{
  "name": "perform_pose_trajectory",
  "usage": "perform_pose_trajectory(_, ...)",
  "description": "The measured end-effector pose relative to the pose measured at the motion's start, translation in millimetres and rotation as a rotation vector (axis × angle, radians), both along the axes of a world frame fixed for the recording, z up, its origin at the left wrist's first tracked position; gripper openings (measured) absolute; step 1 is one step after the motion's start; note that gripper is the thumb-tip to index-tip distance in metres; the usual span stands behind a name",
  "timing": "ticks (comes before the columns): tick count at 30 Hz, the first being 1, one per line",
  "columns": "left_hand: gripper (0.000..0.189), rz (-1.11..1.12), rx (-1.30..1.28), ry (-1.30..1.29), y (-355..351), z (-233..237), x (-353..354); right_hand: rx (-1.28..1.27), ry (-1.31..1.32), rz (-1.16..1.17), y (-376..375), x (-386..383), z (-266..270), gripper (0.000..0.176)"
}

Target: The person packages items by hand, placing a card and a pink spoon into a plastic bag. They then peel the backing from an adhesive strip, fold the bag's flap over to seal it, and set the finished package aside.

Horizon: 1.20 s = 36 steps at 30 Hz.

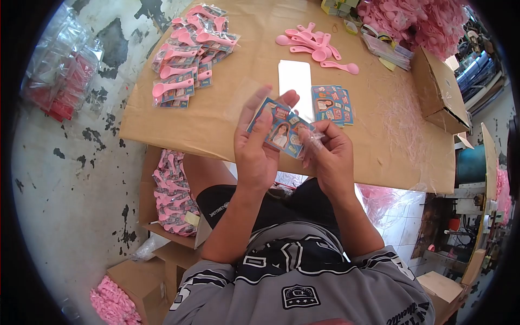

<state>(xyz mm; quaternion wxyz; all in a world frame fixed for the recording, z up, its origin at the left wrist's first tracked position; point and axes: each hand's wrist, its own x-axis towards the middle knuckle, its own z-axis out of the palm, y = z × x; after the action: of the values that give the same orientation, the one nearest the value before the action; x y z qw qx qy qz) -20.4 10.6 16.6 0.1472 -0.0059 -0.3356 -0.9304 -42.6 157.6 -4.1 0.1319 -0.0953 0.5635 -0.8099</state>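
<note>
Above the table's near edge, my left hand (pixel 254 143) grips a printed card (pixel 280 130) with blue edging and a picture of a person on it. Clear plastic film shows around the card, seemingly a small bag. My right hand (pixel 332 154) pinches the card's right end and crumpled film there. Just beyond the hands lie a stack of similar cards (pixel 332 105) and a white rectangular sheet or stack (pixel 295 78). Farther back is a loose pile of pink plastic spoons (pixel 314 40).
Bagged cards with pink spoons (pixel 184 54) are heaped at the table's left. An open cardboard box (pixel 441 92) stands at the right edge, near a big pink pile (pixel 414 24). Below left, a box holds more bagged spoons (pixel 176 195). Plastic bags (pixel 65 65) hang on the left wall.
</note>
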Motion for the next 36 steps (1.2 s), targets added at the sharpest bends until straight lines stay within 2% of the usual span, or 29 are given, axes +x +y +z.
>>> perform_pose_trajectory(4, 0.046, 0.01, 0.123, 0.101, -5, 3, -7, -0.02, -0.129, 0.073, -5, 12, 13, 0.018)
perform_pose_trajectory(9, 0.046, -0.083, 0.257, 0.198, -1, -13, -5, 0.048, -0.079, 0.066, -8, 14, 9, 0.015)
perform_pose_trajectory(13, 0.045, -0.061, 0.219, 0.167, 2, -13, -4, 0.108, 0.055, -0.023, -21, 11, 1, 0.017)
perform_pose_trajectory(16, 0.044, -0.028, 0.212, 0.123, -4, -13, -3, 0.186, 0.253, -0.074, -22, 7, -9, 0.017)
perform_pose_trajectory(19, 0.043, -0.013, 0.224, 0.035, -15, -15, -2, 0.488, 0.608, -0.204, -24, 9, 15, 0.032)
perform_pose_trajectory(20, 0.042, -0.012, 0.242, 0.002, -18, -15, -3, 0.551, 0.793, -0.238, -23, 8, 19, 0.044)
perform_pose_trajectory(23, 0.039, 0.013, 0.315, -0.06, -25, -24, -6, 0.715, 1.261, -0.123, -11, -2, 24, 0.038)
perform_pose_trajectory(24, 0.038, 0.024, 0.343, -0.076, -28, -28, -7, 0.705, 1.306, -0.118, -11, -3, 27, 0.029)
perform_pose_trajectory(27, 0.034, 0.096, 0.415, -0.106, -38, -34, -9, 0.743, 1.313, -0.084, 1, -18, 40, 0.025)
perform_pose_trajectory(30, 0.032, 0.139, 0.466, -0.087, -51, -34, -11, 0.83, 0.979, -0.202, 22, -52, 53, 0.018)
perform_pose_trajectory(33, 0.031, 0.145, 0.464, -0.079, -51, -28, -10, 1.117, 1.026, -0.169, 39, -116, 59, 0.025)
perform_pose_trajectory(36, 0.029, 0.142, 0.454, -0.081, -44, -18, -5, 1.295, 1.152, -0.129, 48, -168, 31, 0.03)
